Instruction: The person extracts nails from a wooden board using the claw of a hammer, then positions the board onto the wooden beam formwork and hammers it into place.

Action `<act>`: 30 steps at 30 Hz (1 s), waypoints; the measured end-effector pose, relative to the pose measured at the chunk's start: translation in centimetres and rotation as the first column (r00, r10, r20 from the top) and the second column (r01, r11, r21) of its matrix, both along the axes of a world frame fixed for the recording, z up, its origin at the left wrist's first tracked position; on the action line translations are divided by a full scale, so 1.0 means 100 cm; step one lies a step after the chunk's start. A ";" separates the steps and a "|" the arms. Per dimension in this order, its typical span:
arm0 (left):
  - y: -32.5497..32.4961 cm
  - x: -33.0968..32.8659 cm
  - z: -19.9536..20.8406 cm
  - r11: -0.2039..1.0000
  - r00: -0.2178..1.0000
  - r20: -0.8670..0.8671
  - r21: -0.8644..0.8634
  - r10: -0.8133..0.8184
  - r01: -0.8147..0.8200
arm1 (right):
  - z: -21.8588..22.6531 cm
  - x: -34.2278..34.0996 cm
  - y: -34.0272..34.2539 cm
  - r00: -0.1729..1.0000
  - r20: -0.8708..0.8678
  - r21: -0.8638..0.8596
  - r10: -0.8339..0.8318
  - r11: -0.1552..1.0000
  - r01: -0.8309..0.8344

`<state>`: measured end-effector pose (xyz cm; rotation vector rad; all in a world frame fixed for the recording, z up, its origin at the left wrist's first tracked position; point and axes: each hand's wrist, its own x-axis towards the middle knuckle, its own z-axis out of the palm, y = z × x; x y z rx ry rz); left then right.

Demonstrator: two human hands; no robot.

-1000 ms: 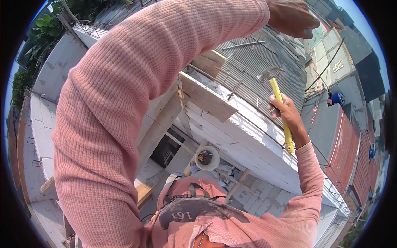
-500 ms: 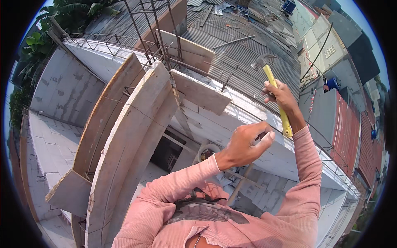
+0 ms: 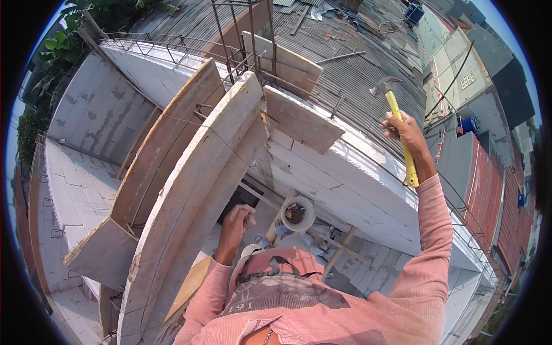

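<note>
The right hand (image 3: 407,135) holds 1 hammer (image 3: 393,104), probably stiff, head-heavy, best gripped low on the handle (image 3: 409,162); left hand (image 3: 234,227) curls closed, contents unclear.

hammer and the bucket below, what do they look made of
Hammer: grey metal head, likely steel, from its shine; smooth yellow handle, perhaps fibreglass or plastic, by its even colour. Bucket: probably whitish plastic, judging by its smooth, pale wall.
</note>
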<state>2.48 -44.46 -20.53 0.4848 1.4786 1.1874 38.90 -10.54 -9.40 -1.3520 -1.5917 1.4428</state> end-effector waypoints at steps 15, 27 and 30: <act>-0.018 0.003 0.087 0.911 0.732 -0.678 0.340 0.065 0.234 | 0.074 -0.186 0.059 0.980 0.093 0.388 0.175 0.900 -0.198; -0.046 -0.021 0.088 0.907 0.727 -0.542 0.269 0.422 -0.325 | 0.070 -0.280 0.132 0.844 0.371 0.479 0.388 0.699 -0.531; -0.040 -0.017 0.087 0.894 0.676 -0.585 0.292 0.448 -0.341 | 0.067 -0.279 0.139 0.810 0.358 0.437 0.464 0.684 -0.584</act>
